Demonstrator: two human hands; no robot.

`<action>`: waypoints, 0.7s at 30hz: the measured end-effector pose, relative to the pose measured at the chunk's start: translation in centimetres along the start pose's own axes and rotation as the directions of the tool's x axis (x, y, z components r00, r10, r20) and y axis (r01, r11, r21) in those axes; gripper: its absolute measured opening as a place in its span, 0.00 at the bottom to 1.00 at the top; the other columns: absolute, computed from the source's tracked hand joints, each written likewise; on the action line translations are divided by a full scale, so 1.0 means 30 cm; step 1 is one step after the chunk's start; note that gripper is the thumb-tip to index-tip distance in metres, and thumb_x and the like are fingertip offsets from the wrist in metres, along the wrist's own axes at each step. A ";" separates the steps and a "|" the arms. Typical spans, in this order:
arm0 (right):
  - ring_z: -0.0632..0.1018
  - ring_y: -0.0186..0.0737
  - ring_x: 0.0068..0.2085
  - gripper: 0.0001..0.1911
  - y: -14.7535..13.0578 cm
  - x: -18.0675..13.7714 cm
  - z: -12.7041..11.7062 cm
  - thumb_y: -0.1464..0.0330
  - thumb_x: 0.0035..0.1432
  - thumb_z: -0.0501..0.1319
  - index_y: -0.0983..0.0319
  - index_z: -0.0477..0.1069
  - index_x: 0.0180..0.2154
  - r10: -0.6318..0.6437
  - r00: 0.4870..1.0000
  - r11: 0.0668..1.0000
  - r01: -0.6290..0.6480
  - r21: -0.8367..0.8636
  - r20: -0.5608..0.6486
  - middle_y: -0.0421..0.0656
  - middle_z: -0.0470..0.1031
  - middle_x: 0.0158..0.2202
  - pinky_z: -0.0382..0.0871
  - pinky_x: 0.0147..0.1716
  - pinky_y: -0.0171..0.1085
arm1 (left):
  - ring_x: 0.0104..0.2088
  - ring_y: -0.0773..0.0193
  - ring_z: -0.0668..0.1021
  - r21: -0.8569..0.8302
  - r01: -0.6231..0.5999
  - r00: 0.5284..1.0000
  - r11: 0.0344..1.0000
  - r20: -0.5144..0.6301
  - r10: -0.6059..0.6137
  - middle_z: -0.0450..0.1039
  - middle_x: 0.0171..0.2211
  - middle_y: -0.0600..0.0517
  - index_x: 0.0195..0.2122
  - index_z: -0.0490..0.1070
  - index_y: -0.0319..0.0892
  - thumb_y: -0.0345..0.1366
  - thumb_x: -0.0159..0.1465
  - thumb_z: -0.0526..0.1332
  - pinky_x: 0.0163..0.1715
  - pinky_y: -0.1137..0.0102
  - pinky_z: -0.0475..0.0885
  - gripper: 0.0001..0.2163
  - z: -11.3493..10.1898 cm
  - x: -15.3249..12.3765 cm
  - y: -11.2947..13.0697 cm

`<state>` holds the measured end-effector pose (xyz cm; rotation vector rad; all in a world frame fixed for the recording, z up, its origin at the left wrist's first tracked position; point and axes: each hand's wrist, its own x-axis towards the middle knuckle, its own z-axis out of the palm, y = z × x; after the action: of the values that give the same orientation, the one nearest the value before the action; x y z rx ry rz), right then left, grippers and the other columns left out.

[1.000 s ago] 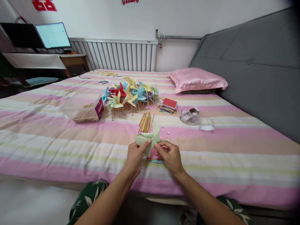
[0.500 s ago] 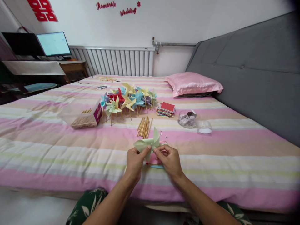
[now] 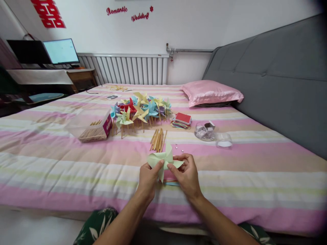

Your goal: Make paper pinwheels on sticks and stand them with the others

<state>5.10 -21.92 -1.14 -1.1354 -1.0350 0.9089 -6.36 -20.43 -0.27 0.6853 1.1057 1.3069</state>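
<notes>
A pale green paper pinwheel (image 3: 167,154) is held between both hands, its blades spread out. My left hand (image 3: 149,175) pinches it near the centre with the thumb on top. From the other side my right hand (image 3: 187,173) grips it, thumb close to the centre and fingers behind the right blade. Partly hidden under the hands lies a small pile of coloured paper (image 3: 171,182) on the bed. Just beyond the pinwheel rests a bundle of thin wooden sticks (image 3: 158,140), with a few tiny shiny pieces (image 3: 182,150) to its right.
Many finished pinwheels (image 3: 140,110) stand clustered farther back. Left of them is a clear plastic box (image 3: 84,126) holding sticks. A stack of coloured paper squares (image 3: 182,119), a round clear container (image 3: 204,131) and a tape roll (image 3: 224,140) lie to the right, before a pink pillow (image 3: 212,92).
The pinwheel's right blade now shows spread out over the right hand's fingers. My right hand has shifted its hold slightly, and the view has tilted up a little.
</notes>
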 end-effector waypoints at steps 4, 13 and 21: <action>0.76 0.38 0.30 0.30 0.024 0.009 -0.001 0.63 0.45 0.68 0.59 0.57 0.48 0.048 0.999 0.998 -0.048 0.030 0.001 0.41 0.74 0.33 0.70 0.29 0.36 | 0.19 0.71 0.70 0.020 0.003 1.000 1.000 0.011 -0.003 0.74 0.21 0.51 0.27 0.75 0.35 0.38 0.44 0.71 0.21 0.75 0.63 0.13 0.011 -0.013 -0.006; 0.76 0.38 0.30 0.31 0.006 0.035 -0.022 0.64 0.41 0.70 0.60 0.62 0.47 0.183 0.980 0.976 -0.190 0.108 0.073 0.38 0.72 0.29 0.70 0.29 0.35 | 0.21 0.70 0.70 0.063 0.042 0.994 0.997 0.098 -0.048 0.74 0.23 0.51 0.31 0.75 0.35 0.38 0.47 0.70 0.20 0.76 0.62 0.13 0.006 -0.023 0.000; 0.77 0.39 0.29 0.34 -0.029 0.090 -0.108 0.67 0.35 0.72 0.60 0.62 0.46 0.404 0.851 0.874 -0.468 0.134 0.334 0.40 0.72 0.33 0.71 0.28 0.37 | 0.23 0.67 0.71 0.199 0.115 0.925 0.973 0.336 -0.178 0.73 0.24 0.50 0.29 0.76 0.36 0.44 0.53 0.64 0.23 0.74 0.65 0.14 -0.045 -0.004 0.080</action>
<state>9.00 -20.41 -0.13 -1.0929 -0.8988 1.5610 -8.54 -20.34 1.43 0.9110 0.9626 0.9192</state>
